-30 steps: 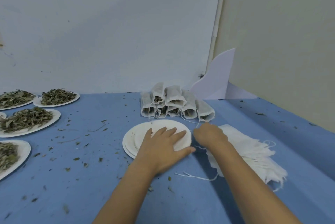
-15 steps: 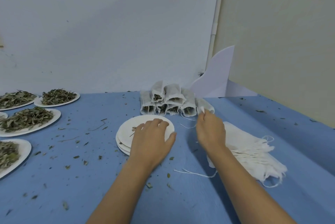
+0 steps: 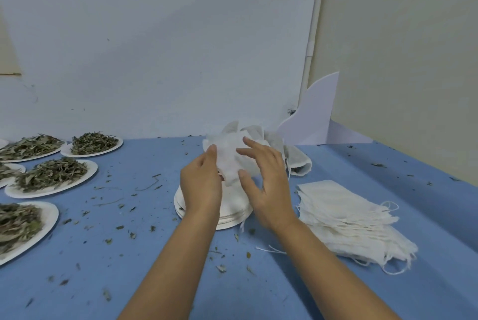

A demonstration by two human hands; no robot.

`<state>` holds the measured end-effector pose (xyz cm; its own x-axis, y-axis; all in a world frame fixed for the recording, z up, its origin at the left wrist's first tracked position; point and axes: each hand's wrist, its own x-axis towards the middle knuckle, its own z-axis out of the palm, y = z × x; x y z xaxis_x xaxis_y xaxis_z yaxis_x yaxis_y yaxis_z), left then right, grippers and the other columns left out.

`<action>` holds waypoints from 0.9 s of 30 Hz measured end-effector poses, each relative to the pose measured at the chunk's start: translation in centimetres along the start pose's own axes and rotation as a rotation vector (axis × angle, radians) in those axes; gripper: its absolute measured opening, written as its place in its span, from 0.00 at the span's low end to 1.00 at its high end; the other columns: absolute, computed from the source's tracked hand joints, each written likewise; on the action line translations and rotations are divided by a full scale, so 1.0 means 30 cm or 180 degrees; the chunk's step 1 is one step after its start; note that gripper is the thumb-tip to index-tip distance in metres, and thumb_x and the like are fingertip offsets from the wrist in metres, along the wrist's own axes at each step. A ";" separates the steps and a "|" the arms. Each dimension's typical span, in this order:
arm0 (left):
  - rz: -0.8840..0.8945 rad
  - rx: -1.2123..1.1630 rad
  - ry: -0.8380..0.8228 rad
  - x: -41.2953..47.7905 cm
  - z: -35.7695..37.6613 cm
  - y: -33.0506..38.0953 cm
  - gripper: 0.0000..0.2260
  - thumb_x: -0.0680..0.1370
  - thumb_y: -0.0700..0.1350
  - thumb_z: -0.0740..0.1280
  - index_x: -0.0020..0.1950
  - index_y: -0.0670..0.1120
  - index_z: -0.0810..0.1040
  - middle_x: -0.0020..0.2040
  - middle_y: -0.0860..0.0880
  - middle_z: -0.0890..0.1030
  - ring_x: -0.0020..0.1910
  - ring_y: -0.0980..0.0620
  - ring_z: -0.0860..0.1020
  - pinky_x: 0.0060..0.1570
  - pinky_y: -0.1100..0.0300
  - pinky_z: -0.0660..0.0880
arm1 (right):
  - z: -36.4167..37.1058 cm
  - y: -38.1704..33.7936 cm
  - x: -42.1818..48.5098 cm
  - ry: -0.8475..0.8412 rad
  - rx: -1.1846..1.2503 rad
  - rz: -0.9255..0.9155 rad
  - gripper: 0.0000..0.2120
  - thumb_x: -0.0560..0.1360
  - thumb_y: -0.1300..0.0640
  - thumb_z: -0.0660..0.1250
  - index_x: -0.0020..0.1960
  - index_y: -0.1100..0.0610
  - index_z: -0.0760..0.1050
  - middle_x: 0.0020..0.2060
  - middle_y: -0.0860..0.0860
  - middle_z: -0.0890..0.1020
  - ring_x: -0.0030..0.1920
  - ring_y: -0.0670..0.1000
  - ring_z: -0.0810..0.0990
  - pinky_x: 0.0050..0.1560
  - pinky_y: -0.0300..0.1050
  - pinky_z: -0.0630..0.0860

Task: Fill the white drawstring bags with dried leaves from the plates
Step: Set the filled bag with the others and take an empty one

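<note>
Over the middle of the blue table (image 3: 144, 255), both hands hold up one white drawstring bag (image 3: 227, 154) above the stack of empty paper plates (image 3: 232, 216). The bag is limp and blurred. Its long axis stands nearly upright, the top leaning toward 11 o'clock, and which end is the mouth cannot be told.

The left hand (image 3: 201, 185) pinches the bag's left edge, thumb on the near face and fingers hidden behind the cloth. The right hand (image 3: 266, 185) has its fingers spread and nearly straight, with forefinger tip and thumb tip touching the bag's right side. No firm grasp shows there.

Behind the held bag, at 12 to 1 o'clock, lies the pile of filled bags (image 3: 294, 159), one open mouth facing the camera. At 3 o'clock of the hands lies the stack of flat empty bags (image 3: 344, 216), its strings trailing toward 4 o'clock, and a loose string (image 3: 271, 248) lies at its near-left corner. The plates of dried leaves (image 3: 51, 177) sit from 8 to 10 o'clock, well apart from the hands, and leaf crumbs are scattered over the table. A white board offcut (image 3: 315, 115) leans in the far corner at 1 o'clock.
</note>
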<state>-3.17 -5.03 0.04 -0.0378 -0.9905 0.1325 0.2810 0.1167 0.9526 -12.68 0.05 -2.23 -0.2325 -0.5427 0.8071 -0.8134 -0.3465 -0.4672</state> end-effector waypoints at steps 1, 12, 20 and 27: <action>0.0086 -0.0047 0.0058 0.006 -0.011 -0.001 0.14 0.79 0.46 0.65 0.34 0.43 0.77 0.33 0.48 0.78 0.32 0.53 0.77 0.41 0.57 0.77 | 0.013 -0.016 0.012 0.0072 -0.0019 0.0117 0.22 0.72 0.43 0.59 0.58 0.54 0.78 0.59 0.45 0.76 0.60 0.45 0.72 0.62 0.42 0.68; 0.0747 0.0022 0.0325 0.040 -0.072 -0.022 0.19 0.80 0.40 0.63 0.67 0.58 0.73 0.42 0.50 0.78 0.38 0.59 0.80 0.44 0.63 0.78 | 0.154 -0.069 0.089 -0.0382 0.0985 0.1359 0.13 0.72 0.57 0.72 0.57 0.52 0.80 0.52 0.45 0.79 0.49 0.48 0.80 0.52 0.38 0.76; 0.0803 0.0402 0.0121 0.032 -0.079 -0.034 0.09 0.79 0.38 0.61 0.54 0.50 0.77 0.46 0.50 0.82 0.38 0.60 0.82 0.36 0.65 0.78 | 0.132 -0.029 0.088 -0.0248 0.1444 0.1707 0.12 0.73 0.64 0.67 0.52 0.50 0.81 0.49 0.45 0.82 0.50 0.44 0.79 0.53 0.37 0.74; 0.0972 0.0972 0.0225 0.036 -0.100 -0.026 0.04 0.76 0.45 0.68 0.45 0.54 0.79 0.49 0.52 0.74 0.42 0.54 0.78 0.46 0.53 0.79 | 0.120 -0.011 0.099 -0.0175 0.1598 0.1677 0.12 0.72 0.63 0.68 0.46 0.47 0.81 0.42 0.40 0.82 0.44 0.38 0.79 0.47 0.32 0.73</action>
<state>-0.54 -6.43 -1.38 0.0717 -0.9084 0.4119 -0.0278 0.4110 0.9112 -11.20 -4.20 -0.98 -0.4878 -0.7674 0.4162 -0.2553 -0.3305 -0.9086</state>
